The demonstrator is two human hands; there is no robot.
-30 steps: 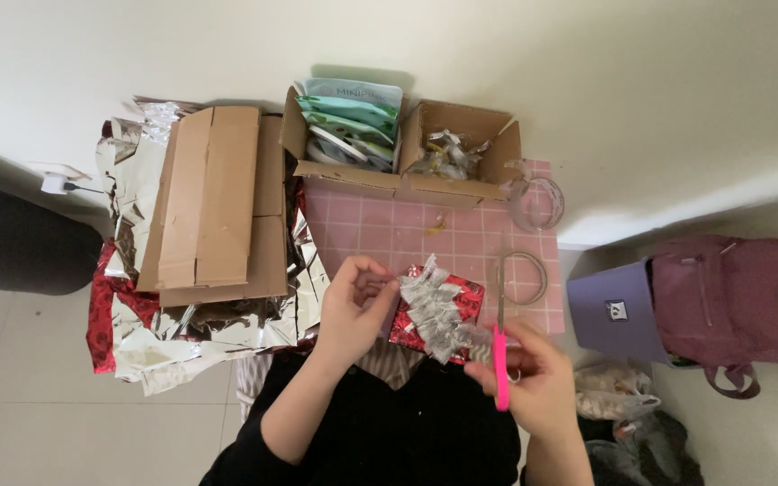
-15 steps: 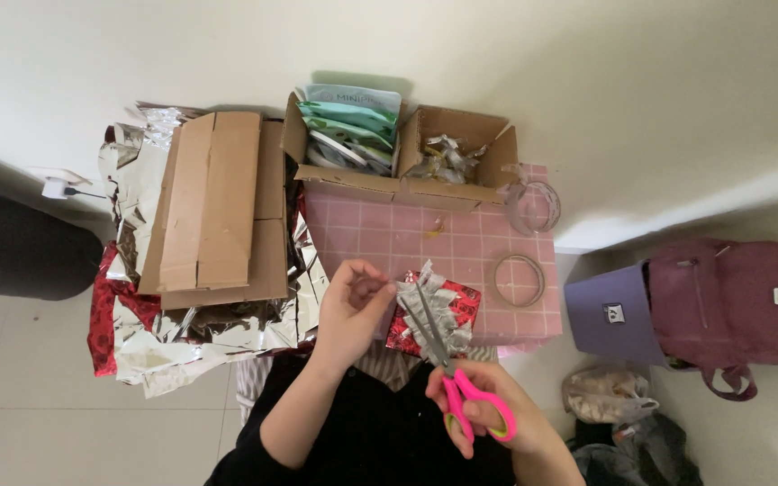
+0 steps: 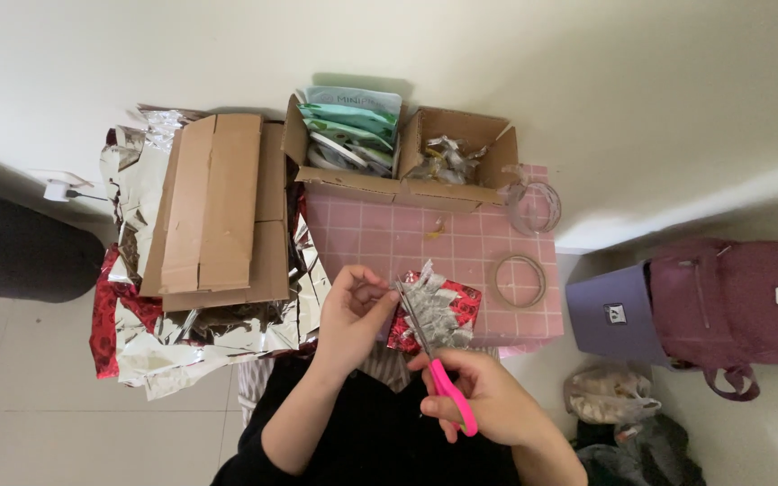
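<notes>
The left hand is pinching the left edge of the silver and red foil piece, which is lying on the near edge of the pink surface. Just below the foil piece, the right hand is gripping the pink scissors, whose blades are pointing up and left across the foil piece.

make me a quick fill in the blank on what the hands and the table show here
1. The right hand holds scissors with ____ handles.
2. The left hand pinches the edge of a small red and ____ wrapped parcel.
3. The parcel lies on a pink ____ mat.
4. The roll of tape lies to the parcel's ____.

Missing words: pink; silver; checked; right
</notes>
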